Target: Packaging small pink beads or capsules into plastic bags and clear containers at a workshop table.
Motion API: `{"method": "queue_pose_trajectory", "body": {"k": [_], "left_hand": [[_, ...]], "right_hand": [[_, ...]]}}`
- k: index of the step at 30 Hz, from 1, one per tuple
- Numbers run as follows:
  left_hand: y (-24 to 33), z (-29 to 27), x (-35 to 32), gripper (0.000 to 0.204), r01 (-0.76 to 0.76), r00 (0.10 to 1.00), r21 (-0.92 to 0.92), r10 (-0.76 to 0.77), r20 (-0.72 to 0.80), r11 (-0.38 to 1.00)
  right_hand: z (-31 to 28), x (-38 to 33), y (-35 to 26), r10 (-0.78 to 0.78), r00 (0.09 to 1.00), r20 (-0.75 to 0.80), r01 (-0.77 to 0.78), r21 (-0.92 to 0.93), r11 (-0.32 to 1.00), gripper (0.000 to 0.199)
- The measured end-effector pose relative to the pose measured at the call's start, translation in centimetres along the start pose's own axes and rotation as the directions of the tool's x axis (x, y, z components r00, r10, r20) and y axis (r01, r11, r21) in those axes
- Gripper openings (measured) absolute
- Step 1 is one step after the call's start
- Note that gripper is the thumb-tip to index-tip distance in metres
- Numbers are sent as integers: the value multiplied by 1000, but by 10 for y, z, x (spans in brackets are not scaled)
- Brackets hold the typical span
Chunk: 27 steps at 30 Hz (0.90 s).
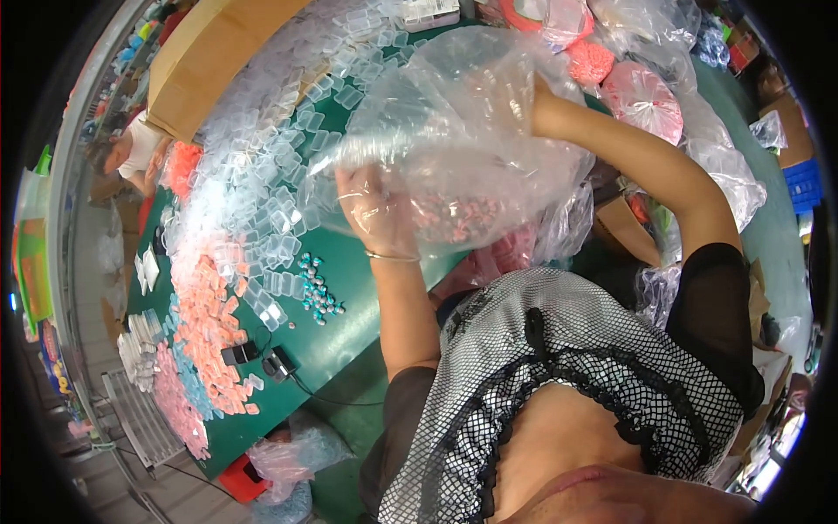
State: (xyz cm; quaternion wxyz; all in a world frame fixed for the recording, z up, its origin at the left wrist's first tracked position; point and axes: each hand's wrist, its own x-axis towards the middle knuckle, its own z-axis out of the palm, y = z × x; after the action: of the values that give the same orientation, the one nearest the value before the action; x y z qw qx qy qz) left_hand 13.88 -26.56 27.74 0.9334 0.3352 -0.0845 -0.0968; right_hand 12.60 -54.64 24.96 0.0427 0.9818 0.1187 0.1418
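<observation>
A large clear plastic bag (489,175) is held up over the green table, with many small pink and grey pieces (458,217) gathered in its bottom. My left hand (371,205) is at the bag's left side, fingers curled on the film, seen partly through it. My right hand (511,100) reaches into the upper right of the bag, and the cloudy film hides its fingers. On the table below my left hand lies a small group of teal and grey pieces (319,288), with clear plastic boxes (278,231) beside them.
A heap of clear boxes covers the far left of the green table (358,301), near a cardboard box (214,52). Orange pieces (205,336) and a black device with a cable (278,365) lie nearer. Bags of pink pieces (642,100) stand at right. Another person (140,148) sits across.
</observation>
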Motion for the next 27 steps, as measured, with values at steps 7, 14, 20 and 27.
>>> {"method": "queue_pose_trajectory", "body": {"k": [7,14,20,27], "left_hand": [[7,-28,0,25,67,977,26,-60,-206,997],[37,-46,6,32,-212,872,471,383,-305,856],[35,94,-42,17,-837,516,471,113,849,279],[-81,25,40,31,-658,684,727,-562,466,-198]], "right_hand": [[26,10,-1,-222,867,446,249,-3,968,37],[81,16,-3,-25,914,406,16,25,1000,32],[107,-1,30,30,937,348,-40,23,999,27],[1,-15,5,-165,772,614,25,229,973,18]]}}
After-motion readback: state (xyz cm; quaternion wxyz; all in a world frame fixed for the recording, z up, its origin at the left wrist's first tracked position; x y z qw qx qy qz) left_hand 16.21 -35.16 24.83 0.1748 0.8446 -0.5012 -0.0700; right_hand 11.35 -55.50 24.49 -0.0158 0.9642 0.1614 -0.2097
